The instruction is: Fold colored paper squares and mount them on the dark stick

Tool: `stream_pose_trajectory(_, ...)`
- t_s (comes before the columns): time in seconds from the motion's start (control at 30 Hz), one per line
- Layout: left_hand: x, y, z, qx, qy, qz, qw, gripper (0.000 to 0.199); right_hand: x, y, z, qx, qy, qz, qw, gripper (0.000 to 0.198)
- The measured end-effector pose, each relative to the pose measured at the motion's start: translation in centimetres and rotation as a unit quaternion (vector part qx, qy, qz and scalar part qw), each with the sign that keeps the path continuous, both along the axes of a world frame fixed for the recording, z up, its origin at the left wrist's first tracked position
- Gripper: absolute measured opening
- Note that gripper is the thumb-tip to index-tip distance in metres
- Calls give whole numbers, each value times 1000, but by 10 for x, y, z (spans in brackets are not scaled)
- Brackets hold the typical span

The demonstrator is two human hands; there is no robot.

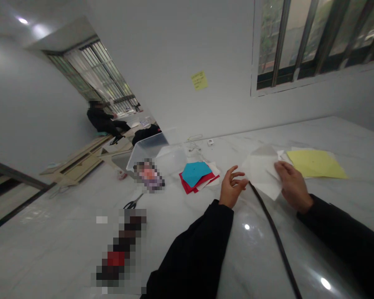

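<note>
My right hand (294,187) pinches the edge of a white sheet of paper (262,168), which is held above the table and looks partly folded. Left of the sheet is my left hand (232,187), its fingers apart and slightly curved, with nothing visible in it. The end of a dark, narrow strap (276,232) shows close to my left thumb; whether they touch is unclear. Beyond my right hand lies yellow paper (316,163) over white sheets. A folded blue paper (195,172) rests on red paper (188,189) and white pieces, left of my left hand.
Scissors (132,203) lie on the white marbled table (180,249) at left. Behind them stands a clear plastic box (171,160). A thin cord (193,145) lies near the wall, which bears a yellow note (199,80). Another person (101,118) sits far left.
</note>
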State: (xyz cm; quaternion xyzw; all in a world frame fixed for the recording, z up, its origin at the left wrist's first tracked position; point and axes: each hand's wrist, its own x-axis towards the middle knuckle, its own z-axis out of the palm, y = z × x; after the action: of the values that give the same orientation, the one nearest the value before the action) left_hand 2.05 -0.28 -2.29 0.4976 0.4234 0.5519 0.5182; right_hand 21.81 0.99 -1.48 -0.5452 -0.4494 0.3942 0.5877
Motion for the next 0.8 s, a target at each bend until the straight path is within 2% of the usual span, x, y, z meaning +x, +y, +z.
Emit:
stream_pose_trajectory(0.13,1,-3,1,-5,14,18,1000,61,-12,-2,-11,-75,99,67,990,35)
stream_pose_trajectory(0.27,-1,-1,-1,-26,3,19,999,52,-15,-1,-19,-83,144,116,979,28)
stream_pose_trajectory(0.5,-3,6,-5,-109,-146,2,983,55,-9,1,-21,-75,99,167,978,25)
stream_pose_trajectory(0.6,-4,8,-8,-116,-133,0,984,52,-10,-1,-16,-70,66,178,979,28)
stream_pose_trajectory(0.8,-4,9,-17,-62,-62,-16,996,41,-13,-6,-7,-65,26,196,978,42)
